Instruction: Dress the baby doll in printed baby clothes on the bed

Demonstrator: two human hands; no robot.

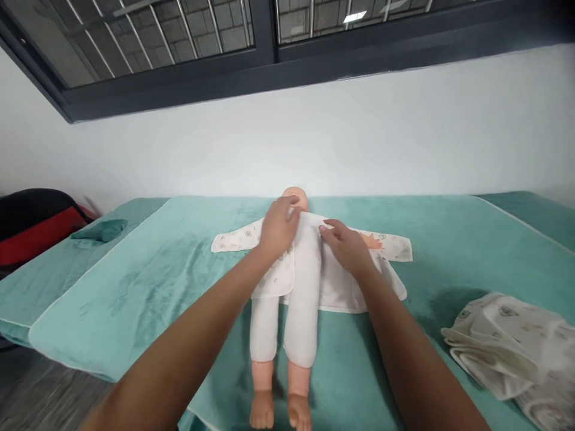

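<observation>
A baby doll [303,287] with a white cloth body and bare plastic feet lies on its back, head toward the wall. A white printed baby shirt [274,280] is spread open around it, its left panel lying over the doll's torso. My left hand [279,227] is at the doll's neck and the shirt's collar, thumb and forefinger apart, partly covering the doll's head [295,193]. My right hand [345,244] is at the doll's other shoulder, fingers bent and pinched; what lies between them is hidden. The doll's hand [372,241] rests on top of the right sleeve [396,248].
A green plush cover [148,287] lies under everything. Folded printed cloth [503,341] sits at the right. A black and red bag-like object [40,230] stands at the far left. Behind the bed are a white wall [314,137] and a dark-framed barred window [265,36].
</observation>
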